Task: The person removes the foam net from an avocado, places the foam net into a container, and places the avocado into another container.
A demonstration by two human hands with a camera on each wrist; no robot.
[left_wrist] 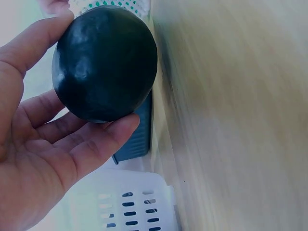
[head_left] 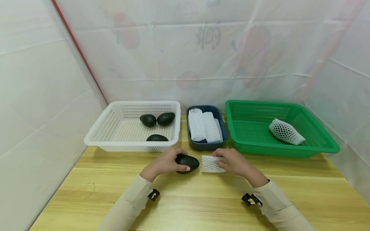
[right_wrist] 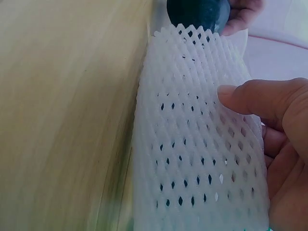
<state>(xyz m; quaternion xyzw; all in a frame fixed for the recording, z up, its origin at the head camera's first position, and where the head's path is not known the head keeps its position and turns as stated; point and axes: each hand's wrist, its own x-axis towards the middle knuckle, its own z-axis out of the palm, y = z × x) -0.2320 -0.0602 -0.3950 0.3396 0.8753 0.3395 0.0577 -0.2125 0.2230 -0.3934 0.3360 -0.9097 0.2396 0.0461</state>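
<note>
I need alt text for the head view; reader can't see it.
The left hand holds a dark fruit near a white foam net in the right hand. Behind, left to right: a white basket with three dark fruits, a blue bin of foam nets, a green basket with one bulging net.

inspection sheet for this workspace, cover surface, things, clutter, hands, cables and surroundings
Surface: wood-grain table.
Things: three avocados in the white basket; spare nets in the blue bin; a bulging net in the green basket, contents hard to make out.
Clutter: nothing seen.
Grippers: bare hands; left hand grips an avocado, right hand pinches a net, its mouth facing the avocado, a gap between.
Cables: nothing seen.
Surroundings: whitish sheeting behind and at both sides, faintly printed behind.
</note>
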